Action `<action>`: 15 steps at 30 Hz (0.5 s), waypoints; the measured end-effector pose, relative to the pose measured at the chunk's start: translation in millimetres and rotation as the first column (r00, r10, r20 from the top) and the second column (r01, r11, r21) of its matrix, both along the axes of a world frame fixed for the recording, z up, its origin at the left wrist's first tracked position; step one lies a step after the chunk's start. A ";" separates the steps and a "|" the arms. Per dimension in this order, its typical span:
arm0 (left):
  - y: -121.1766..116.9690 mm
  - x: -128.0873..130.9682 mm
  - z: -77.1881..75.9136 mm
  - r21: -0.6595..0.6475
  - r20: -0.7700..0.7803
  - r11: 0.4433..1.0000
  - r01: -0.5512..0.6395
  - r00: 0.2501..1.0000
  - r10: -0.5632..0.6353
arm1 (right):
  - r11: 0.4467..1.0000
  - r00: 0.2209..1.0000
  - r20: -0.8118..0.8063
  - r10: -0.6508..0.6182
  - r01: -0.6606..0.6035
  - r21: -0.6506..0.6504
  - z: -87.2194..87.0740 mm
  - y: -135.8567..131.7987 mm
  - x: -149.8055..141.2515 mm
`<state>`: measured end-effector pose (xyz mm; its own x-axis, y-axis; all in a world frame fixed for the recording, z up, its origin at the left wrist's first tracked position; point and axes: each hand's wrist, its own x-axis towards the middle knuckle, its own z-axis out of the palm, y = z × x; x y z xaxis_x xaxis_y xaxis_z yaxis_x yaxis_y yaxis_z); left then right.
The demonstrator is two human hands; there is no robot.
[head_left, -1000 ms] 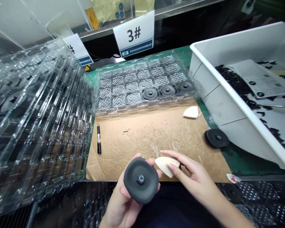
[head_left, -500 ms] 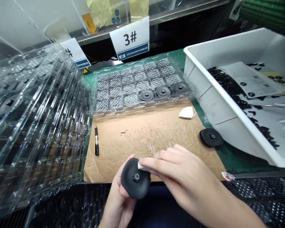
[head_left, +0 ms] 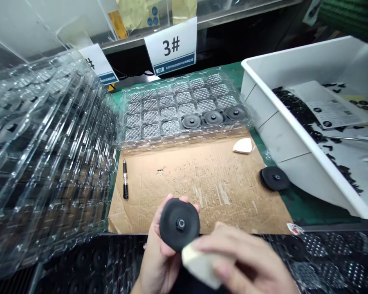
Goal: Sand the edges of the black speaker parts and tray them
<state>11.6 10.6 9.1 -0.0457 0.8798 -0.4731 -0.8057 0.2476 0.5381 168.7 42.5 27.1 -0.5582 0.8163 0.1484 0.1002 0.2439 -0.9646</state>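
My left hand [head_left: 158, 249] grips a round black disc-shaped part [head_left: 173, 212] by its rim, with the raised hub facing up toward me. In my right hand [head_left: 242, 257] is a white sponge wedge [head_left: 199, 263], pinched between thumb and fingers at the disc's lower right edge; whether they touch I cannot tell. Motion blurs the right hand somewhat. Both hands are at the near edge of a cardboard sheet [head_left: 178, 183]. On its right edge lies a similar black part [head_left: 275, 178], and a second white wedge [head_left: 243, 145] rests farther back.
Behind the cardboard is a clear tray [head_left: 159, 136] holding three black discs in its front row. Stacked clear trays [head_left: 64, 163] rise at left, beside a pen [head_left: 125, 179]. A white bin [head_left: 297, 147] with small black pieces stands at right. Loaded trays [head_left: 328, 257] sit below the front edge.
My right hand has moved the sponge wedge from the disc's upper right down to its lower right edge. The disc has shifted slightly right and up in my left hand.
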 end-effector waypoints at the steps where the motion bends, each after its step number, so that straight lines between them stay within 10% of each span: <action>1: 0.8 0.5 1.1 0.009 0.002 1.000 0.000 1.000 0.000 | 0.991 0.993 0.001 -0.117 0.117 -0.061 -2.8 2.5 3.0; 5: 1.6 0.1 2.9 0.024 -0.012 1.000 -0.003 1.000 0.003 | 0.907 0.917 0.061 -0.394 0.399 -0.132 -5.9 8.0 8.3; 8: 1.6 0.5 3.0 0.029 -0.012 1.000 0.006 1.000 -0.006 | 0.888 0.888 0.030 -0.459 0.457 0.056 3.3 9.8 1.3; 12: -0.5 0.9 2.8 -0.035 -0.050 0.999 0.005 0.999 -0.007 | 0.895 0.984 0.054 -0.170 0.131 0.427 16.2 20.2 -9.5; 15: -4.7 0.2 3.3 -0.103 -0.123 0.994 -0.027 0.992 0.014 | 0.909 0.947 0.321 -0.017 -0.119 0.399 22.1 28.1 -7.5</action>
<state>11.8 5.9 12.4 -0.1260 0.8242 -0.5521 -0.7411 0.2917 0.6047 161.2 70.6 49.3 -0.6700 0.6899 0.2740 0.3534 0.6210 -0.6996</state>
